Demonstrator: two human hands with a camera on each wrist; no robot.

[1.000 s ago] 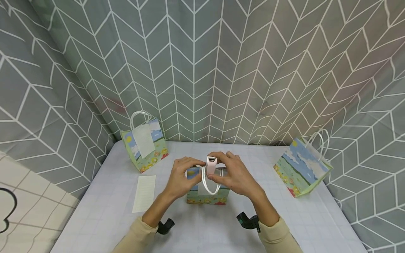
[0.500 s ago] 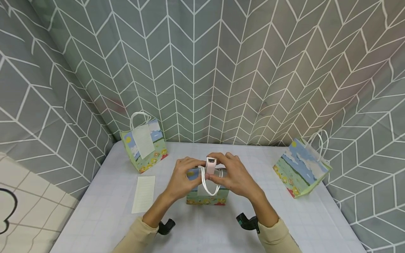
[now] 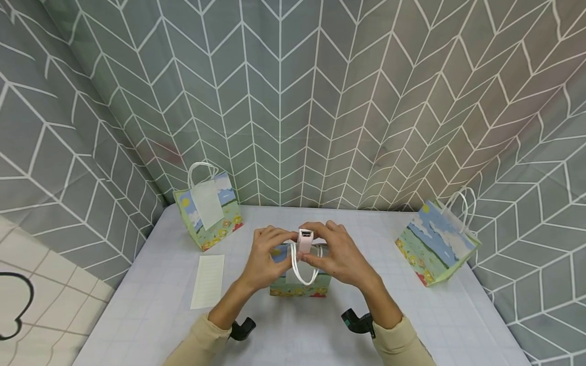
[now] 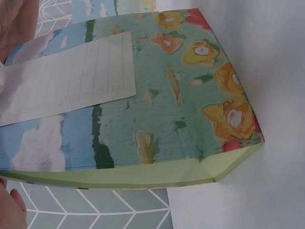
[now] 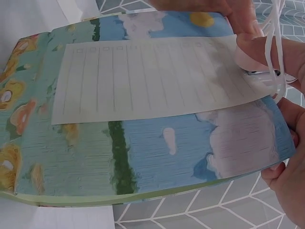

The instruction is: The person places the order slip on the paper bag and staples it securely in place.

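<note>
A small pink stapler [image 3: 305, 241] with a metal end stands at the top edge of a patterned paper gift bag [image 3: 299, 292], seen in the head view. My right hand [image 3: 341, 252] pinches the stapler between thumb and fingers. My left hand [image 3: 266, 258] grips the bag's upper edge, its fingertips close beside the stapler. White rope handles [image 3: 297, 269] hang in a loop between the hands. A lined paper slip [image 5: 143, 81] lies flat on the bag's front, reaching the top edge. In the left wrist view the bag's flowered lower end [image 4: 214, 90] points away from the hands.
Another gift bag [image 3: 231, 206] with a slip on its front stands at the back left. A third gift bag [image 3: 435, 244] leans at the right. One lined slip [image 3: 208, 282] lies on the white table [image 3: 151, 295]. A patterned curtain [image 3: 297, 101] hangs behind.
The pink stapler and both hands keep nearly the same place, with only slight shifts. The bags and the loose slip stay put.
</note>
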